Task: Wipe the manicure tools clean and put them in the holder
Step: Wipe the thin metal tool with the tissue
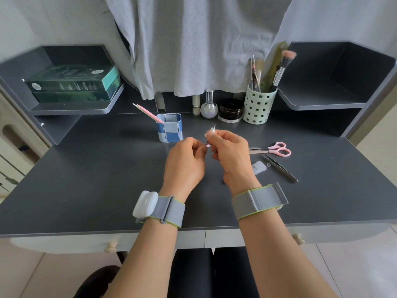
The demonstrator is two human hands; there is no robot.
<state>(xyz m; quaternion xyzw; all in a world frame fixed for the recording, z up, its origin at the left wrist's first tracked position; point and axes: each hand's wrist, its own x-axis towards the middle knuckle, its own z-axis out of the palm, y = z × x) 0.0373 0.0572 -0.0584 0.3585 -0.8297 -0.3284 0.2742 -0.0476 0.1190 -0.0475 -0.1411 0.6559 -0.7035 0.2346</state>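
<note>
Left hand (184,162): grip pinching the near end of a thin tool (207,143) — steadies it mid-desk.
Right hand (231,153): pinches white wipe (211,131) around tool.
Holder (169,127): just beyond — short reach.
Scissors (277,149), tweezers (281,168): right, apparently waiting.

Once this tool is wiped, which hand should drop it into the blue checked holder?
Left, probably. The left hand pinches the thin tool's lower end and sits nearer the blue checked holder, up and to its left. The right hand holds the white wipe around the tool.
</note>
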